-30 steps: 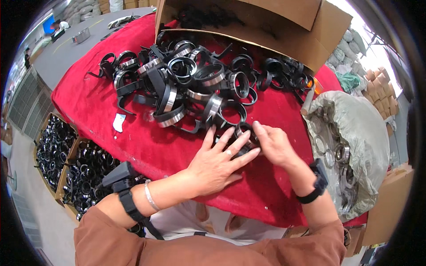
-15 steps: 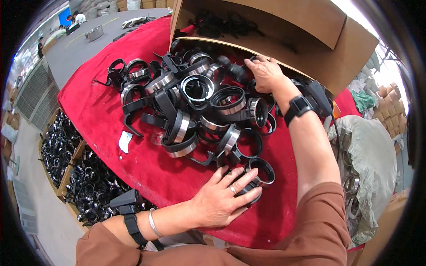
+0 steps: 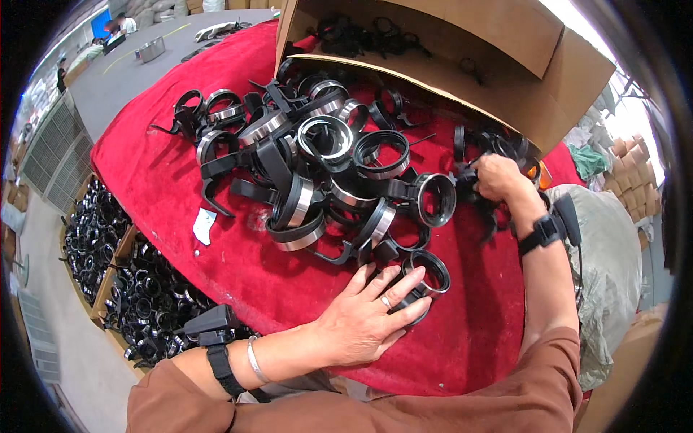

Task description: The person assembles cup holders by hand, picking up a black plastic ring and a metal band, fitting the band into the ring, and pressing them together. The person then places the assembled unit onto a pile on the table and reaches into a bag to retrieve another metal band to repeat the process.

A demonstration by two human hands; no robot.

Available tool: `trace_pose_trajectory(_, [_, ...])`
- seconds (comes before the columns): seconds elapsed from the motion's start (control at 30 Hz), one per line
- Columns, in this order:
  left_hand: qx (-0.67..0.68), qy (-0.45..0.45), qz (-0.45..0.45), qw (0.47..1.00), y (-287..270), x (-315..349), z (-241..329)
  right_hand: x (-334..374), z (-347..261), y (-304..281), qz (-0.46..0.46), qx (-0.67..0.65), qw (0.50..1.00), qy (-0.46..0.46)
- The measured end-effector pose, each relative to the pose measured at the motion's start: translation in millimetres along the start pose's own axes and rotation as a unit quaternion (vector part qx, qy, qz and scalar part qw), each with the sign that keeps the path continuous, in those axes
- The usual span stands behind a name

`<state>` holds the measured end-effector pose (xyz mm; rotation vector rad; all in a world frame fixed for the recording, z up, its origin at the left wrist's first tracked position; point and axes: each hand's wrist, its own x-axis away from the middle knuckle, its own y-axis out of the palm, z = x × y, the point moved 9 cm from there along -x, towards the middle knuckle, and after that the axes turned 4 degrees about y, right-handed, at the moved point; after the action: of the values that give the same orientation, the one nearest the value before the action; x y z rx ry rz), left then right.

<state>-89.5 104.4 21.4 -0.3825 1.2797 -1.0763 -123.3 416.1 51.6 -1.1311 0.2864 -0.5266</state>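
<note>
My left hand (image 3: pixel 364 314) lies with its fingers spread over a black ring with a silver band (image 3: pixel 433 272) at the near side of the red cloth. Part of another black piece shows beneath those fingers. Over at the right, my right hand (image 3: pixel 497 178) is closed on a black ring part (image 3: pixel 468 182), mostly hidden by the fingers and partly smeared. Between and beyond the hands spreads a pile of black rings with silver bands and black straps or arms, among them a bright-rimmed ring (image 3: pixel 325 139). One ring (image 3: pixel 436 200) stands tilted at the pile's right edge.
An opened cardboard box (image 3: pixel 498 90) with black parts inside stands at the far side of the red cloth (image 3: pixel 238 267). Cartons of similar parts (image 3: pixel 144 303) stand lower left. A white scrap (image 3: pixel 204 226) lies on the cloth; a plastic-covered sack (image 3: pixel 613 267) is at right.
My right hand has moved right and nearer from the box's edge, with dark parts drawn along. Red cloth now shows where it was. My left hand has barely moved.
</note>
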Motion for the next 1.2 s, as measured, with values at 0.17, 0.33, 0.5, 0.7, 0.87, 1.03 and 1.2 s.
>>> trace_pose_trajectory(0.17, [-0.011, -0.016, 0.010, 1.000, 1, 5, -6, 33, -7, -22, -0.148, -0.014, 0.988, -0.042])
trace_pose_trajectory(0.33, [-0.013, -0.015, 0.015, 1.000, 0, 4, -4, -32, -39, -102, 0.072, -0.321, 0.943, -0.046])
trace_pose_trajectory(0.5, [0.017, 0.002, 0.013, 1.000, 1, 3, -3, -128, -93, -51, 0.077, -0.272, 0.959, 0.005])
trace_pose_trajectory(0.7, [0.049, -0.008, 0.031, 0.998, 1, 4, -11, -139, -115, -32, -0.018, -0.273, 0.961, -0.026])
trace_pose_trajectory(0.87, [0.029, -0.020, 0.042, 0.999, -9, 1, -13, -83, -53, 4, -0.051, -0.139, 0.988, -0.043])
trace_pose_trajectory(1.03, [0.018, -0.027, 0.021, 0.999, -6, -2, -11, 5, -24, 22, -0.065, -0.065, 0.994, -0.054])
trace_pose_trajectory(1.2, [-0.023, -0.026, 0.032, 0.999, -7, -2, -5, 72, -28, 24, -0.097, -0.048, 0.993, -0.050])
